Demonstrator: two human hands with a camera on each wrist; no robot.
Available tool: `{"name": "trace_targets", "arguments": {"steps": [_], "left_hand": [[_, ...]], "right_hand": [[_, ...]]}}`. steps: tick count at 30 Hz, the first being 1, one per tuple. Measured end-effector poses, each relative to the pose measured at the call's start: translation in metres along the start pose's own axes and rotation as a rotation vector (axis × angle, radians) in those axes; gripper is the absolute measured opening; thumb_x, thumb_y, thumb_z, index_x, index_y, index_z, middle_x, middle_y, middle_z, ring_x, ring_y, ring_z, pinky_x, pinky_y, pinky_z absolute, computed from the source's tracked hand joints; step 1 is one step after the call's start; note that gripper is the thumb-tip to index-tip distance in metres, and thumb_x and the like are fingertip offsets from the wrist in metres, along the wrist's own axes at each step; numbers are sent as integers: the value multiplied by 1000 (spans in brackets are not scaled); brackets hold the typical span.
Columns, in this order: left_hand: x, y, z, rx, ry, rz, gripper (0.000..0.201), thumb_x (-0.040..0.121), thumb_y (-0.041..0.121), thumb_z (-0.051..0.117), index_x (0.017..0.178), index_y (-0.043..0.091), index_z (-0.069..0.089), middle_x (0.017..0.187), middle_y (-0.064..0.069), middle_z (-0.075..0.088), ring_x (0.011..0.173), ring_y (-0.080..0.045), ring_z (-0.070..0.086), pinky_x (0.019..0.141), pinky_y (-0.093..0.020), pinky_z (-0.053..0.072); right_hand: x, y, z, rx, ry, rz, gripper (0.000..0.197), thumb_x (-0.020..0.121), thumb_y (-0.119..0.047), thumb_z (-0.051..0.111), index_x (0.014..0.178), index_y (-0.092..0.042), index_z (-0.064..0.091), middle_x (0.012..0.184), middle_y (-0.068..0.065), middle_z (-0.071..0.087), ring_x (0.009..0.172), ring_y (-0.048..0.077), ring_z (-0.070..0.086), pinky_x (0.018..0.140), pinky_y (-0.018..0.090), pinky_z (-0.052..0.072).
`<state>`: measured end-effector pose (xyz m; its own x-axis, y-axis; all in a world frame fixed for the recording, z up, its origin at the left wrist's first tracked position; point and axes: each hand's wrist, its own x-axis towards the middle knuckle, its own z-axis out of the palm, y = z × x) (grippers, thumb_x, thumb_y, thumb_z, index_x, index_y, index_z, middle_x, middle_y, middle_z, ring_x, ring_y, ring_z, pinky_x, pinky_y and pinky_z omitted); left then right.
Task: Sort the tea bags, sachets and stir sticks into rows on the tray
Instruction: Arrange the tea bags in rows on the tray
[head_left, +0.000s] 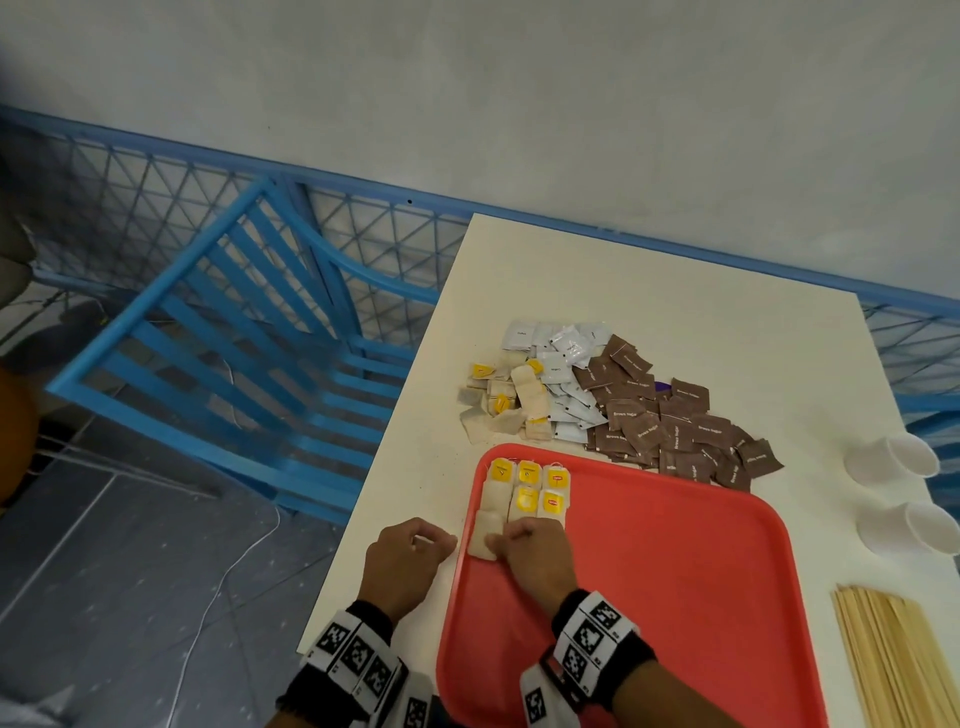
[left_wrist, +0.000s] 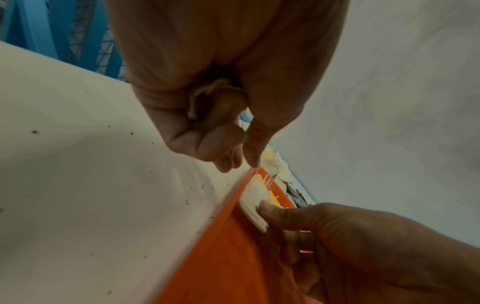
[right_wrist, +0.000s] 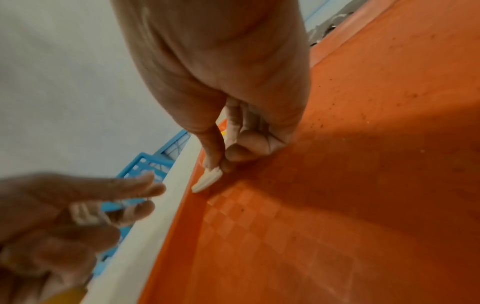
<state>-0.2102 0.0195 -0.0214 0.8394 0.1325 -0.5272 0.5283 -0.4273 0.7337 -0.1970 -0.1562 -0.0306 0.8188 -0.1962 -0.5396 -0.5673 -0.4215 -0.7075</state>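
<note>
A red tray (head_left: 649, 571) lies at the table's near edge. Several tea bags (head_left: 527, 488) with yellow tags lie in short rows at its far-left corner. My right hand (head_left: 511, 540) pinches one more tea bag (head_left: 480, 535) just in front of those rows, against the tray's left rim; the right wrist view shows thumb and forefinger (right_wrist: 215, 164) on that bag (right_wrist: 207, 181). My left hand (head_left: 415, 551) rests on the table left of the tray, fingers curled round crumpled tea bags (left_wrist: 207, 92).
Beyond the tray lie loose tea bags (head_left: 506, 402), white sachets (head_left: 563, 374) and brown sugar sachets (head_left: 670, 421). Wooden stir sticks (head_left: 893, 660) lie at the near right, with two white cups (head_left: 893, 457) behind them. A blue chair (head_left: 223, 338) stands left of the table.
</note>
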Motion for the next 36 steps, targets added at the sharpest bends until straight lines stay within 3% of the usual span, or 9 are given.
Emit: {"name": "trace_targets", "arguments": {"steps": [4,10,15,18,21,24,29,32,36], "left_hand": [[1,3,3,38,-8,15,11,87,34,73,81,24,71,79,3,71,61,-10,59,60,-28,47],[0,7,6,2,-9,18,22,92,40,66,84,20,70,79,1,70,61,-13,57,60,-33,52],[-8,35,-1,-756,-211,-253,48,100,47,48,104,2,66,57,0,36,42,-8,27,38,-20,26],[-10,58,2,-1116,-350,-377,56,95,54,48,101,1,64,49,1,35,37,-8,29,35,-20,25],[-17,80,11,-1255,-469,-389,68,85,65,55,108,1,63,63,-7,46,57,-20,46,48,-28,41],[-32,98,17,-1304,-586,-348,78,85,76,46,115,4,59,80,-17,60,70,-28,51,65,-36,43],[-49,117,28,-1369,-590,-314,54,91,54,52,107,3,59,90,-23,67,85,-34,63,80,-43,50],[-50,122,38,-1405,-535,-345,28,86,27,59,99,2,59,111,-29,61,107,-40,59,84,-46,56],[-47,124,47,-1343,-506,-365,15,90,14,52,99,3,58,92,-19,63,72,-25,59,54,-30,52]], "right_hand": [[-8,-2,1,-60,105,-38,25,80,-21,76,80,-16,52,75,-6,60,68,12,53,62,27,43],[-11,4,3,-128,-8,-66,20,83,-20,72,87,-13,53,80,-3,60,70,13,54,67,28,44],[-23,-19,-25,-55,55,-256,14,88,-15,70,84,-14,57,72,-9,57,59,0,52,58,18,42],[-45,-45,-59,48,-68,-493,13,85,-16,75,82,-19,63,69,-15,56,60,0,48,59,15,39],[-68,-61,-80,-11,-210,-753,19,80,-27,81,89,-18,68,81,-21,64,68,5,54,63,14,41],[-69,-54,-83,-210,-146,-904,31,78,-45,78,99,-25,67,90,-21,54,78,-1,52,69,12,39],[-66,-44,-89,-146,-1,-912,8,87,-38,69,92,-32,72,81,-16,54,71,0,50,66,13,37],[-69,-50,-101,133,-68,-683,4,84,-23,77,81,-26,78,74,-12,67,65,3,54,62,14,40],[-70,-52,-120,498,-170,-349,8,86,-11,73,80,-13,77,66,0,65,59,9,53,53,20,41]]}}
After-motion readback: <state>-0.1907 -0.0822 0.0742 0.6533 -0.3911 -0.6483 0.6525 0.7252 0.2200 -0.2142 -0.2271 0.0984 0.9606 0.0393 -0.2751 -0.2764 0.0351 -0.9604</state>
